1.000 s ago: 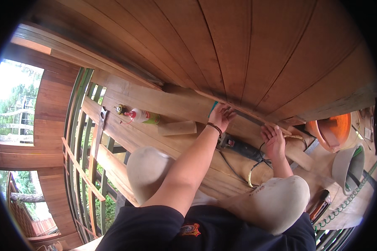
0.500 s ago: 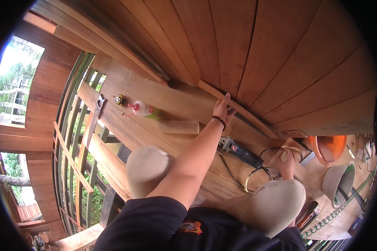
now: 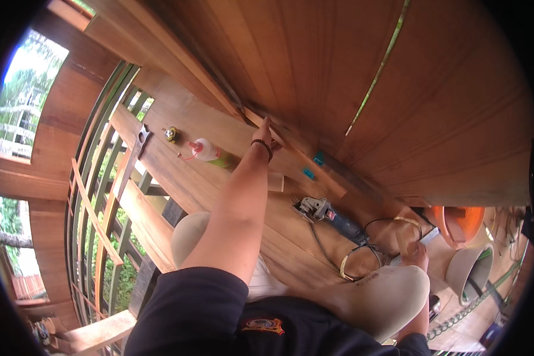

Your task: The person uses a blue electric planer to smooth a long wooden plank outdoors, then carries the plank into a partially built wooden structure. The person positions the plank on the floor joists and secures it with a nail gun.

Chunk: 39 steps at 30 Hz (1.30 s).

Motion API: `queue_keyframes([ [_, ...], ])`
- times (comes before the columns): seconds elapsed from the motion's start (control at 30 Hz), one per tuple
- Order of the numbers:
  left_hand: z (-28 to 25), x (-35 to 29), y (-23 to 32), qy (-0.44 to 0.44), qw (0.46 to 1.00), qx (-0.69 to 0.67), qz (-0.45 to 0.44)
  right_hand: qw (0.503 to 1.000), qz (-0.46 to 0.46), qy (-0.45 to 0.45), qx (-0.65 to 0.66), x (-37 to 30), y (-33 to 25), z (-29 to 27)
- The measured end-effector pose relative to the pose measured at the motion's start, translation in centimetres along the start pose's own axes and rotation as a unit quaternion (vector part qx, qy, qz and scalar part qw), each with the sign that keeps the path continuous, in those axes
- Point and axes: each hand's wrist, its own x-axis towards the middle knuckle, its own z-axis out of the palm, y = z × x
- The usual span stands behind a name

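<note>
Against the foot of the plank wall (image 3: 314, 77), my left hand (image 3: 264, 135) grips a long wooden strip (image 3: 314, 168) with its fingers wrapped round it. The strip runs slantwise along the wall's base. At the right, beside my knee, is my right hand (image 3: 418, 258); its fingers are blurred and partly hidden, close to a small wood piece (image 3: 404, 238). Between the hands an angle grinder (image 3: 335, 221) lies on the plank floor, its cord looped near the right hand. Two teal pieces (image 3: 308, 172) show beside the strip. A short wooden block (image 3: 275, 181) lies just past my left forearm.
A glue bottle (image 3: 206, 151), a small round metal-and-yellow object (image 3: 172, 134) and a handsaw (image 3: 137, 153) lie to the left, near the open slats (image 3: 104, 237). At right are an orange container (image 3: 461, 225), my boot or trouser cuff (image 3: 466, 273) and a coiled green hose (image 3: 474, 308).
My left hand has moved leftward along the wall with the strip. The teal pieces and a bright gap in the planks now show. My right hand has moved slightly down and right.
</note>
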Motion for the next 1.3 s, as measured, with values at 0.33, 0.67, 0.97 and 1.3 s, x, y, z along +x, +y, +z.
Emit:
queue_keyframes([
  [0.33, -1.2, 5.2, -4.8, -0.004, 0.983, -0.183, 0.008, 0.829, -0.079, -0.289, 0.472, 7.8, -20.7, -11.3],
  [0.67, 0.2, 4.3, -6.3, 0.016, 0.954, -0.298, 0.014, 0.954, -0.299, -0.022, -0.017, 23.3, -45.0, 1.8],
  [0.97, 0.0, 4.1, -6.0, -0.048, 0.928, -0.364, -0.061, 0.967, -0.230, 0.041, -0.105, 27.1, -53.0, 11.3],
  [1.3, -1.0, 7.7, -7.1, -0.147, 0.918, -0.367, -0.023, 0.940, -0.319, 0.104, -0.064, 28.8, -51.2, 15.3],
])
